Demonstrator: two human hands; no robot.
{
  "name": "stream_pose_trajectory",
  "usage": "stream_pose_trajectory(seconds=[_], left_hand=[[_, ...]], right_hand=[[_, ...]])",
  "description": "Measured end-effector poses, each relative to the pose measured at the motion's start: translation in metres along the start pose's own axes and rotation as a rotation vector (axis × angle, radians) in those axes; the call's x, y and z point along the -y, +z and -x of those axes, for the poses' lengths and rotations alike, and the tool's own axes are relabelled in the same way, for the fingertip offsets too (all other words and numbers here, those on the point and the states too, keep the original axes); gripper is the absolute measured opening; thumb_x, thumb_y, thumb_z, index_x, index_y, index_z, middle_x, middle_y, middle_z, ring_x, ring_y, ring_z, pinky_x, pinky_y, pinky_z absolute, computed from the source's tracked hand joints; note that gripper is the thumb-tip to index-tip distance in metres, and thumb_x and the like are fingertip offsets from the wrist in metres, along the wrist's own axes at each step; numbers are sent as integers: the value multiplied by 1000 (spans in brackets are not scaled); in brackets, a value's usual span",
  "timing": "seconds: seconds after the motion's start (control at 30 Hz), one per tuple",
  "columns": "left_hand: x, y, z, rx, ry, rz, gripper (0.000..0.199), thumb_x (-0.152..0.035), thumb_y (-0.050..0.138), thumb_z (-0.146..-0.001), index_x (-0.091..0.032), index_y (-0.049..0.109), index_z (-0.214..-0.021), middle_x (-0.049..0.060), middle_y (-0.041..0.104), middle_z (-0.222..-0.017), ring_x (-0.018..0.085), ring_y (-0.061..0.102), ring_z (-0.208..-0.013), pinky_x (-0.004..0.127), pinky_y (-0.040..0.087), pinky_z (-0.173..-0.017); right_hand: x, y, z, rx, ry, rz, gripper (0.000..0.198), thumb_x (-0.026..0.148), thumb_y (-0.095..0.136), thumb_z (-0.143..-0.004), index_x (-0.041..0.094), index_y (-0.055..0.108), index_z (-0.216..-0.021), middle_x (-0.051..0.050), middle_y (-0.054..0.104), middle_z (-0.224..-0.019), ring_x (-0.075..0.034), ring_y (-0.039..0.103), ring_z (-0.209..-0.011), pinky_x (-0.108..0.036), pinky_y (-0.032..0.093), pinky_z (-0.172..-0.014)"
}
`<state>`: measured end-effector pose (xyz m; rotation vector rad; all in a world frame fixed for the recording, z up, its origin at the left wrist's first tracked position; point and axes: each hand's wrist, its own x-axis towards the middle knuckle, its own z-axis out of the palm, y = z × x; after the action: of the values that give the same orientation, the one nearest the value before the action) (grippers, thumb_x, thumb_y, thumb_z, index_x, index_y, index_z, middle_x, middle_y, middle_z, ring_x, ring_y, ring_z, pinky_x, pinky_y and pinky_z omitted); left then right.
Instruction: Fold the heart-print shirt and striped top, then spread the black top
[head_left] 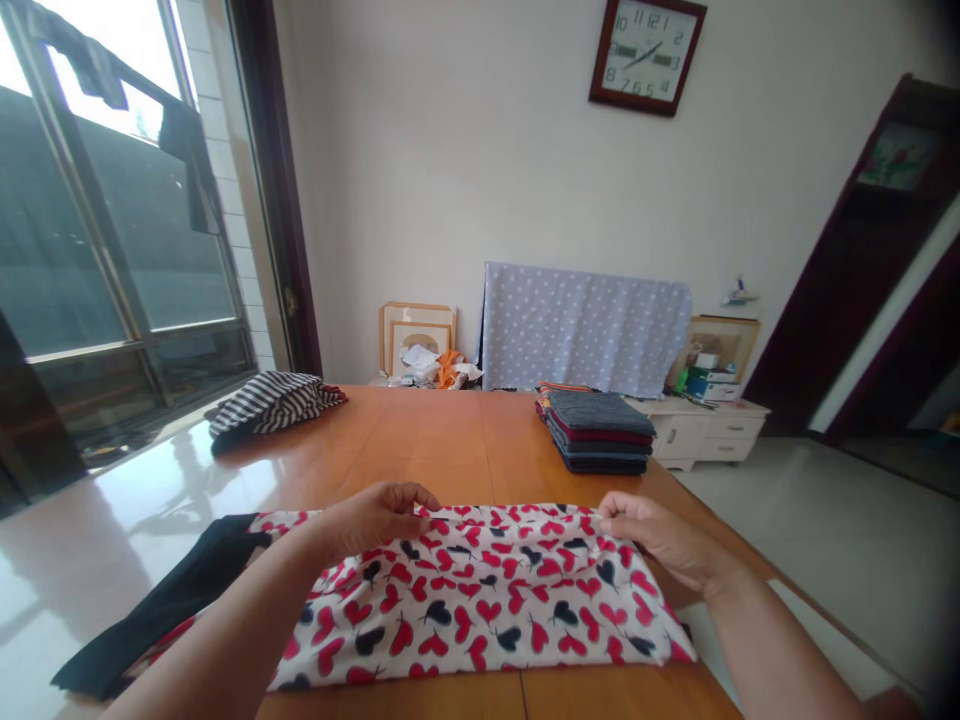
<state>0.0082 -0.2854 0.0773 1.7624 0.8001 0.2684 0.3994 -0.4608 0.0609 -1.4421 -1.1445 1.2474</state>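
Your left hand (379, 520) pinches the far edge of the heart-print cloth (480, 615) between thumb and fingers, and your right hand (652, 530) pinches the same edge near its right-hand corner. The cloth stretches between your hands and spreads toward you across the wooden table (420, 435), white with red and dark hearts, its middle lightly rumpled. A black section (172, 600) of fabric extends to the left, beyond and beneath your left forearm.

Ahead of your right hand and slightly inward from it, a stack of folded clothes (600, 440) sits on the table, mostly dark, with a maroon layer among them. Farther out and to the left of your left hand lies a loose striped bundle (274, 405).

Past your right hand, beyond the table, stands a white cabinet (686, 435). Its drawers (735, 440) look closed, so you cannot see their contents. A blue-green box (712, 388) rests on top among small items; what it holds is too small to tell. Beside these, a dotted pale cloth (585, 330) drapes over something hidden. Straight out beyond your left hand, framed pictures (416, 325) lean against the wall behind white and orange clutter (442, 370).
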Motion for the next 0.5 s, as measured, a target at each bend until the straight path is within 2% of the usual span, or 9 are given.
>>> stream_pose_trajectory(seconds=[0.1,0.2,0.27,0.37,0.43,0.5], left_hand=[[0,3,1,20,-20,52,58,-49,79,-71,-20,70,-120,4,75,-92,19,66,-84,29,49,-76],[2,6,0,18,-59,41,56,-46,80,-68,-20,73,-117,3,74,-87,17,64,-78,28,49,-73],[4,7,0,8,-53,57,50,-45,80,-67,-20,76,-110,3,74,-87,17,63,-77,29,50,-74],[6,5,6,-18,8,115,39,-43,79,-69,-19,79,-99,6,76,-95,20,65,-87,31,51,-82],[4,3,13,-35,53,157,34,-43,77,-73,-18,78,-96,8,75,-101,22,66,-93,32,51,-87],[0,1,20,-44,71,196,33,-42,76,-75,-18,77,-98,8,75,-101,21,65,-90,32,51,-86]], right_hand=[[-2,7,0,21,3,-37,29,33,79,-76,20,63,-97,0,66,-90,-16,63,-78,-26,50,-71],[0,15,1,94,75,-118,60,30,80,-74,27,57,-129,-4,70,-108,-22,69,-94,-34,55,-86],[2,19,4,130,132,-148,76,27,82,-71,32,50,-140,-5,70,-119,-26,69,-103,-39,55,-91],[4,19,11,176,133,-174,74,26,82,-69,33,55,-137,-6,68,-127,-28,69,-108,-43,54,-96],[3,15,18,185,82,-211,68,29,83,-69,31,59,-133,-7,70,-124,-29,70,-108,-46,52,-99],[3,10,22,178,37,-251,64,31,83,-70,28,61,-129,-8,71,-120,-29,70,-106,-48,51,-100]])
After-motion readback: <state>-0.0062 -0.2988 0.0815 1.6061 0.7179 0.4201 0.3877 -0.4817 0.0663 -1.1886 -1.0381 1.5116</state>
